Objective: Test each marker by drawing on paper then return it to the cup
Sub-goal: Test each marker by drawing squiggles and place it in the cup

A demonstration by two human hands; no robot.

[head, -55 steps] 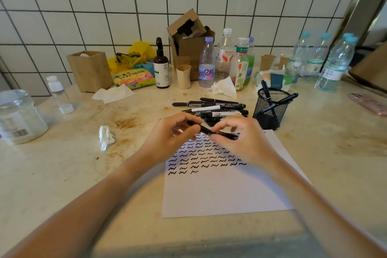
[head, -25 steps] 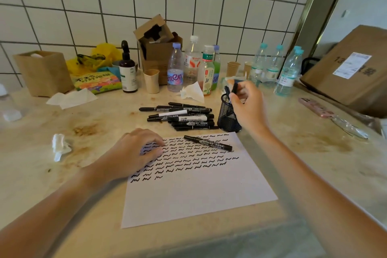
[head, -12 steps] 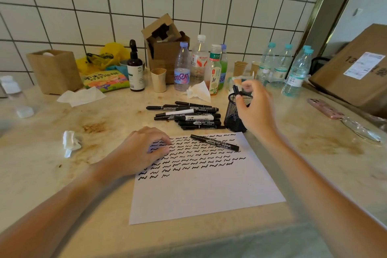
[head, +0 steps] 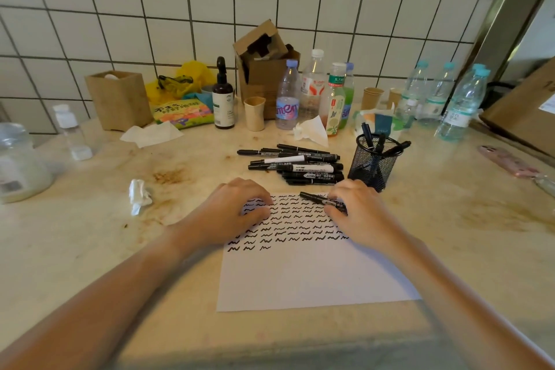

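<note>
now the right hand [head: 359, 213] curls its fingers onto the marker [head: 318, 199] lying on the paper [head: 300, 273], left hand [head: 237, 207] resting loosely curled, empty; next, lift and uncap it.

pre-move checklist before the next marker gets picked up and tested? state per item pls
1. Right hand on the black marker lying on the paper: ok, fingers touch it; firm grip cannot tell.
2. Marker's cap on or off: cannot tell.
3. Left hand steadying the white sheet of paper with black squiggles: ok, resting on its upper left.
4. Free space for a new squiggle: ok, lower half is blank.
5. Black wire-mesh pen cup upright with room: ok, few markers inside.
6. Pile of black markers on the counter left to test: ok.
</note>
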